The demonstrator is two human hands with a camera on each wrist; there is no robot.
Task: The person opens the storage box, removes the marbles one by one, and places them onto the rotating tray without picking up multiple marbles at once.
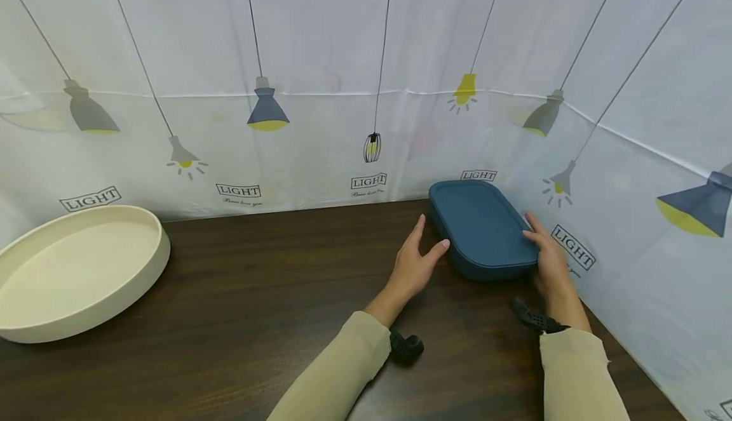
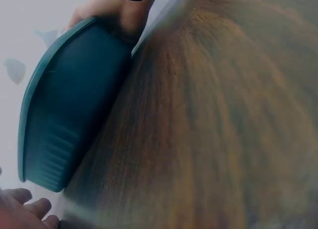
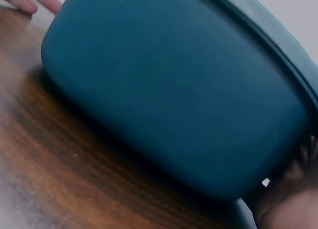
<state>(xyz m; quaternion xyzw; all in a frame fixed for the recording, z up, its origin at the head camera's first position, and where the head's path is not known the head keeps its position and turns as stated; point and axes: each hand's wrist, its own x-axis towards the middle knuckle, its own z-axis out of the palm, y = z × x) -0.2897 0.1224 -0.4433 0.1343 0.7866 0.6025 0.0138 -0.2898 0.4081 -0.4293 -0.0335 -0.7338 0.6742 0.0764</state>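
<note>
A dark blue lidded box (image 1: 483,224), rectangular with rounded corners, sits on the brown table near the right-hand corner of the backdrop. My left hand (image 1: 413,265) is spread beside its left wall, thumb tip close to the near left corner. In the left wrist view, the fingers (image 2: 37,208) of that hand show a gap from the ridged box end. My right hand (image 1: 551,265) is at the box's right side, its fingers extended along the lid edge. Part of the right hand (image 3: 290,204) shows dark and blurred by a lower corner in the right wrist view.
At the far left stands a large round cream tray (image 1: 160,262) with a low rim. A white backdrop cloth (image 1: 320,154) printed with lamps closes off the back and right side of the dark wooden table (image 1: 257,319). Black straps circle both wrists.
</note>
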